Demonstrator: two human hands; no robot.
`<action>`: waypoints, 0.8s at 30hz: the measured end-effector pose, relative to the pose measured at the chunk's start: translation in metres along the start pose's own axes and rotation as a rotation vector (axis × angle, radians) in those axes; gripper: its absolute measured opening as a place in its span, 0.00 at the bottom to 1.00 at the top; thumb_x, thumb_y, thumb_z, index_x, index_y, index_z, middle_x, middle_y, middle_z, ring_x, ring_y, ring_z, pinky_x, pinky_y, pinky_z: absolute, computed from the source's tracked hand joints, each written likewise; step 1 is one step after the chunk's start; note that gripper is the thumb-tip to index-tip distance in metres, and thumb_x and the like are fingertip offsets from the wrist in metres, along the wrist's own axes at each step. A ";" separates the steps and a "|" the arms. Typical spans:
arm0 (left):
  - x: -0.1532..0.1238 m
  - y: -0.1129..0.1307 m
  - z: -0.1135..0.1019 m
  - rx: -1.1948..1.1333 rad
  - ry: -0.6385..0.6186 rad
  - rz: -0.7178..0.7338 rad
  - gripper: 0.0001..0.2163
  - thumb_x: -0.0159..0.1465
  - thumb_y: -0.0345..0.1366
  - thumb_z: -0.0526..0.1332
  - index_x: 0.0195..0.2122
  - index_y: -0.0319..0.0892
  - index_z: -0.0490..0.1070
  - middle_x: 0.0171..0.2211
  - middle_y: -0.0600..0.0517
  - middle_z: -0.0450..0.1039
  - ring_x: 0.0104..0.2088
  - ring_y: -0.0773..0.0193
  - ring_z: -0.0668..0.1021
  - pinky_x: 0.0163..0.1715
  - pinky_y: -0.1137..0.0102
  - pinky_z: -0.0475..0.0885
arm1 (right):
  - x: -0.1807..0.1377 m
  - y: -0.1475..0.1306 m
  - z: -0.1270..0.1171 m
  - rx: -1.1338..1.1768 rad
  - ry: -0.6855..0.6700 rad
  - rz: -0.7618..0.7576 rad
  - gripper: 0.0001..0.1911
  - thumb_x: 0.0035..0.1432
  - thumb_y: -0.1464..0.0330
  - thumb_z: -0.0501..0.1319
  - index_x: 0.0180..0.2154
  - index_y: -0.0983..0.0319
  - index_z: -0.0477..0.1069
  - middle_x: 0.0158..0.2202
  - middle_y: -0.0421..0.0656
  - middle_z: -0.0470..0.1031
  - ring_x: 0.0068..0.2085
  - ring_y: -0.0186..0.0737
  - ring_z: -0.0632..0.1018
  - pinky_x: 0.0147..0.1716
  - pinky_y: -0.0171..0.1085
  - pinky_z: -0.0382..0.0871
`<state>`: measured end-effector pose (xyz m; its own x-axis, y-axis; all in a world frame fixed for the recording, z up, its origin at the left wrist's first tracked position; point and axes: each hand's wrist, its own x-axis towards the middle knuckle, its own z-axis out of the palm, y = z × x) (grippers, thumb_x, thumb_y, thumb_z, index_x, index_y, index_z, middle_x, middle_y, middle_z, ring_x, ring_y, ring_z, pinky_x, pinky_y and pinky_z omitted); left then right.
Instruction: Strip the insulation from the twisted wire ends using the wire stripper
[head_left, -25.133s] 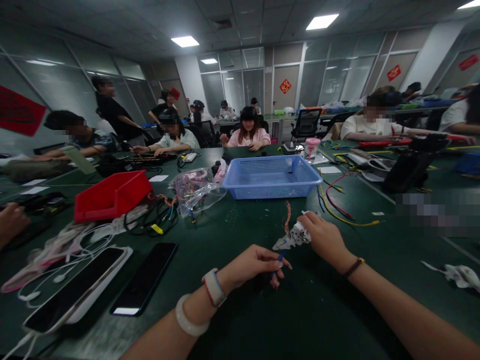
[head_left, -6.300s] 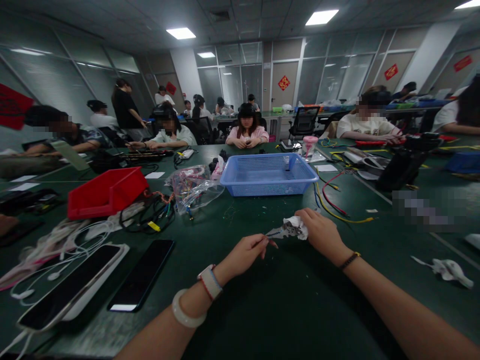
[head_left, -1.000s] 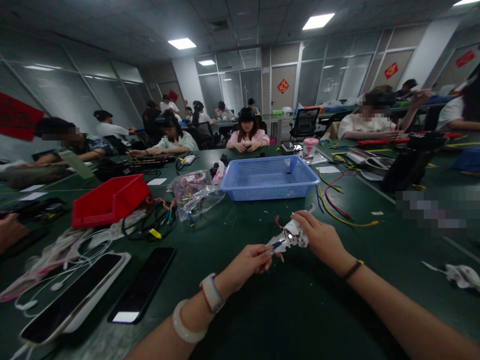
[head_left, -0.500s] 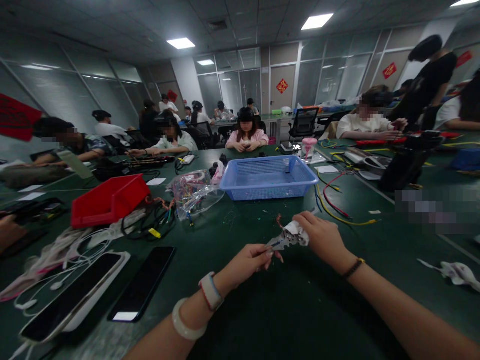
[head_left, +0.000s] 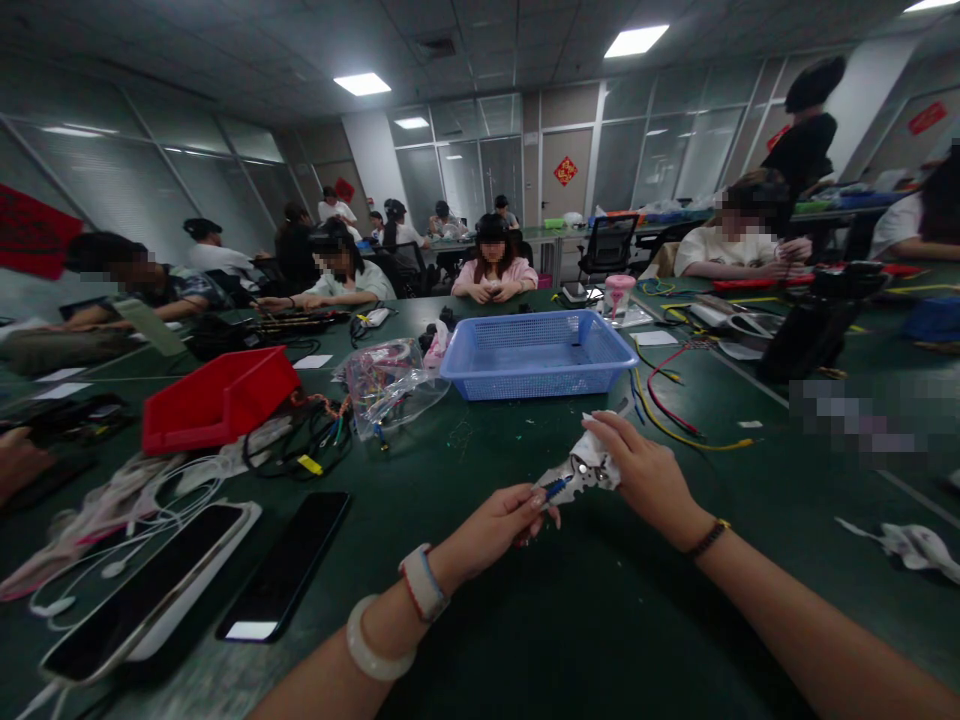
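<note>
In front of me, over the dark green tabletop (head_left: 480, 600), my right hand (head_left: 645, 480) grips metal wire strippers (head_left: 581, 470). A crumpled white tissue (head_left: 591, 447) is wrapped about their handle side. The jaws point left, toward my left hand (head_left: 514, 515), whose thumb and fingers pinch closed at the jaw tips. A short blue wire (head_left: 557, 488) shows between those fingers and the jaws. My fingers hide its other end. Beyond my hands stands a blue mesh basket (head_left: 540, 382).
To the left are a red bin (head_left: 217, 405), a clear plastic bag (head_left: 394, 385) of wires, a dark phone (head_left: 289, 565) and a white-cased phone (head_left: 150, 590) with earphones. Yellow and red cables (head_left: 675, 425) lie right of the basket. Other people sit around the tables.
The copper-coloured strands above the jaws are gone from there. The blue wire now shows more clearly at the jaws, and my right-hand fingers have shifted slightly. A standing person at the back right has moved.
</note>
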<state>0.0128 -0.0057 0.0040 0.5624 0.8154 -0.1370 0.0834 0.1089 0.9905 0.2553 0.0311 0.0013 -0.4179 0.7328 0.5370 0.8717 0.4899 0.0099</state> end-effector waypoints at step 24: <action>0.003 -0.004 -0.003 0.011 -0.013 0.040 0.21 0.66 0.52 0.53 0.36 0.37 0.72 0.23 0.57 0.58 0.23 0.71 0.60 0.25 0.73 0.53 | 0.000 -0.009 -0.007 -0.039 0.047 0.054 0.25 0.56 0.77 0.53 0.56 0.61 0.62 0.59 0.51 0.65 0.46 0.46 0.76 0.36 0.39 0.72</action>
<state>0.0117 -0.0024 -0.0003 0.5759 0.8117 -0.0976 0.0700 0.0700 0.9951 0.2496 0.0231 0.0071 -0.3586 0.7340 0.5768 0.9023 0.4309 0.0126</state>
